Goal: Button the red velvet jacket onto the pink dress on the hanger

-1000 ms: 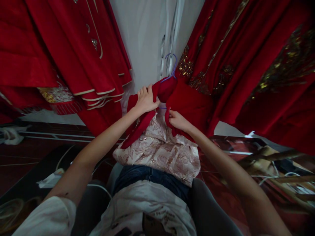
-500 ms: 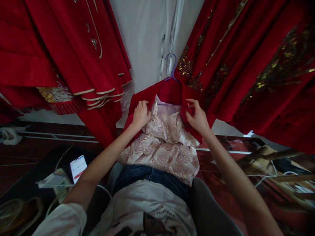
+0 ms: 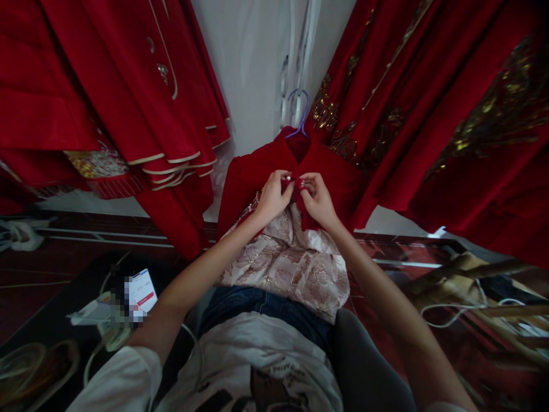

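Note:
A red jacket (image 3: 253,171) hangs before me on a purple hanger (image 3: 301,123), its two front edges brought close together below the collar. My left hand (image 3: 277,194) is closed on the left front edge, with a small pale bead or button showing at the fingertips. Close beside it, my right hand (image 3: 316,197) pinches the right front edge, where a small shiny fastening shows. Beneath both hands, pale pink brocade fabric (image 3: 291,269) with a shiny pattern spreads down onto my lap. The fingers partly hide the fastenings.
Red garments hang at the left (image 3: 141,86) and right (image 3: 429,114), the right ones with gold trim. A lit phone (image 3: 143,292) and cables lie on a dark surface at my left. A wooden rack (image 3: 506,309) with cords stands at the right.
Both hands have moved inward, drawing the jacket's front edges together over the brocade fabric. The collar has narrowed, and the hanger's crossbar is covered.

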Demonstrator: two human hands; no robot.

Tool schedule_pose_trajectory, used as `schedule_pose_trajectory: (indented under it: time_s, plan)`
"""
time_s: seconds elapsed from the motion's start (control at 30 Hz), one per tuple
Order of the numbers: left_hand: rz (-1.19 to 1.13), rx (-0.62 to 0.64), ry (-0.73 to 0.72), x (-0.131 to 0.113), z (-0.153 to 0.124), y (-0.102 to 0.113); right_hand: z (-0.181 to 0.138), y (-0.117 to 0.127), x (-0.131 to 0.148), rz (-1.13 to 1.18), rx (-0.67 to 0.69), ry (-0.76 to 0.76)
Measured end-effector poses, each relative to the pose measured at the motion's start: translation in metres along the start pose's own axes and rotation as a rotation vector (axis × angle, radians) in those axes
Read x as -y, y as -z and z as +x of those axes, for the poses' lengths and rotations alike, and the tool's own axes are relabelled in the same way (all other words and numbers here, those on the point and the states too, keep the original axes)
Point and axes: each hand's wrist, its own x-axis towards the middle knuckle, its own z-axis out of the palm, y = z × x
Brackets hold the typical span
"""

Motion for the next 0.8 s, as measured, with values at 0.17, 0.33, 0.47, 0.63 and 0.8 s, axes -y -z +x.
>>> schedule_pose_trajectory:
  time_s: [0.17, 0.33, 0.47, 0.63, 0.8]
  plan:
    - [-0.235, -0.014, 0.120, 0.019, -0.012, -0.005, -0.009, 0.001, 0.003, -0.036, 0.036, -0.030]
    - [-0.490, -0.154, 0.296, 0.027, -0.018, -0.015, -0.014, -0.002, 0.011, -0.047, 0.038, -0.079]
    - [-0.529, -0.101, 0.295, 0.030, -0.019, -0.015, -0.011, -0.002, 0.008, -0.091, 0.001, -0.077]
    - [-0.455, -0.040, 0.223, 0.028, -0.015, -0.006, -0.008, -0.003, 0.002, -0.156, -0.052, -0.080]
    - [-0.330, 0.032, 0.128, 0.027, -0.009, -0.002, -0.006, -0.006, 0.004, -0.190, -0.063, -0.051]
